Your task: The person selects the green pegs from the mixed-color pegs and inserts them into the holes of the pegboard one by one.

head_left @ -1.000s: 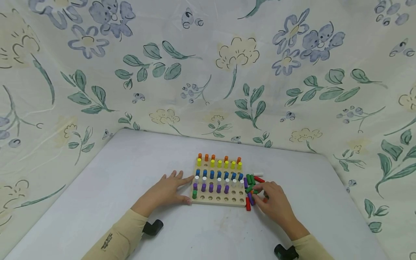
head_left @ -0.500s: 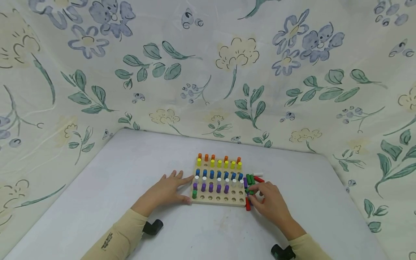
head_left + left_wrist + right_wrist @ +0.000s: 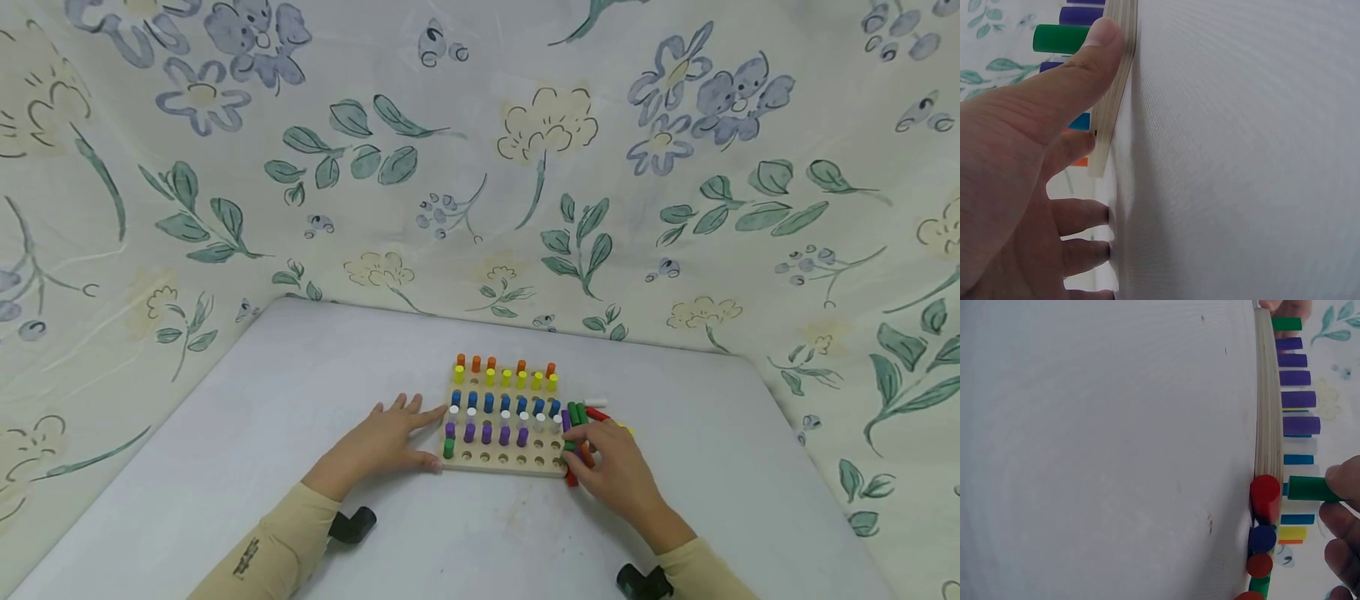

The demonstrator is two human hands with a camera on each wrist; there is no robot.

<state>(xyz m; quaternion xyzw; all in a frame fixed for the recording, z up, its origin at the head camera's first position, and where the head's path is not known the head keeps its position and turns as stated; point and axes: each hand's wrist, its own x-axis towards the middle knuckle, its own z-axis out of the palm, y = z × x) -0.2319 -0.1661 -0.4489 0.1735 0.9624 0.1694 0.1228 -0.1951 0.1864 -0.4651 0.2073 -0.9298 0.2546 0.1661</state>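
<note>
A wooden pegboard [image 3: 510, 472] lies on the table, with rows of orange, yellow, blue, white and purple pegs upright in its holes. One green peg [image 3: 448, 448] stands at its near left corner. My left hand [image 3: 378, 440] rests beside the board with fingers spread; thumb and index finger touch its left edge. At the board's right edge, my right hand [image 3: 621, 467] pinches another green peg [image 3: 1310, 488] between thumb and fingers. In the right wrist view, that peg is above the board's level. The right hand partly hides the loose pegs under it.
Loose pegs lie along the board's right side: green pegs [image 3: 577, 412], a white peg [image 3: 595, 402], a red peg [image 3: 596, 413] and others. Several holes in the two nearest rows hold no peg. A floral cloth [image 3: 480, 167] rises behind the white table [image 3: 337, 350].
My right hand has taken a green peg from the loose pile and moved slightly left, to the board's right edge. A yellow peg now shows beyond the hand. My left hand has stayed still.
</note>
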